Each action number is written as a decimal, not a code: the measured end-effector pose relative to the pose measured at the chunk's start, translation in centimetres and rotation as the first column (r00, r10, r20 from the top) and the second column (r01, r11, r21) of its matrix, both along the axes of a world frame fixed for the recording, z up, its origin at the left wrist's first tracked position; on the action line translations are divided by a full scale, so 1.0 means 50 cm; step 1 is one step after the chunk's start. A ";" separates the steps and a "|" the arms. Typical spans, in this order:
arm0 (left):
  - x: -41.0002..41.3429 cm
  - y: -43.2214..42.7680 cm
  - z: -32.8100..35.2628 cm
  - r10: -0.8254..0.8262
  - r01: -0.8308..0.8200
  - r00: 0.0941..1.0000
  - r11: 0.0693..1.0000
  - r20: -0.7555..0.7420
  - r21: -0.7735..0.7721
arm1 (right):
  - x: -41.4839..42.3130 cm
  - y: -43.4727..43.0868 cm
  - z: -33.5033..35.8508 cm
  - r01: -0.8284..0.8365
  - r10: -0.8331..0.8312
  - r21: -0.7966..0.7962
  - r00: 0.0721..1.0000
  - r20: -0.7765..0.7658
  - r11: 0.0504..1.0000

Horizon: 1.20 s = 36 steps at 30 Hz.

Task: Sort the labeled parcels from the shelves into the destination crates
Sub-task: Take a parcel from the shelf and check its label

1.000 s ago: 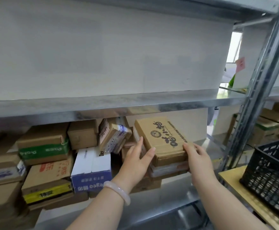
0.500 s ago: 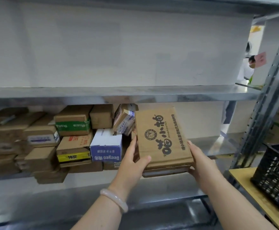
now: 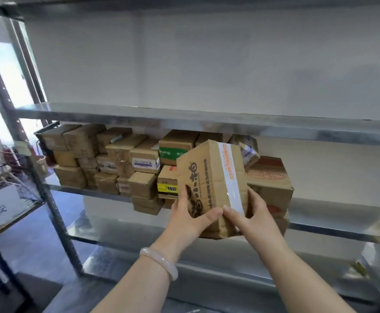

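A brown cardboard parcel with dark printed characters and a strip of white-and-orange tape is held in front of the shelf, tilted on edge. My left hand grips its lower left side, thumb across the front. Its lower right side, by the tape, is in my right hand. Behind it, several other cardboard parcels are stacked on the metal shelf. No destination crate is in view.
A larger brown box with red print lies just behind the held parcel. The upper shelf board runs overhead. At the left, a grey upright post and a wire basket with a white label stand beside the rack.
The parcel has come off the stack and been turned on edge, so its taped side shows. My view has swung left; the black crate at the right is gone from view.
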<state>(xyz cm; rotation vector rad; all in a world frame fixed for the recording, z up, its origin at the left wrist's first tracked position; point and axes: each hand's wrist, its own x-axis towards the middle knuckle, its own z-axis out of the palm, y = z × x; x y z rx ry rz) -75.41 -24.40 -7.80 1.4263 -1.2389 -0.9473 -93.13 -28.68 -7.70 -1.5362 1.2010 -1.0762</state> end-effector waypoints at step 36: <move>1.010 0.413 -0.043 0.480 -0.576 0.772 0.806 -0.416 -0.139 | 1.095 0.188 -0.031 -0.649 0.647 -0.154 0.759 -0.070 0.745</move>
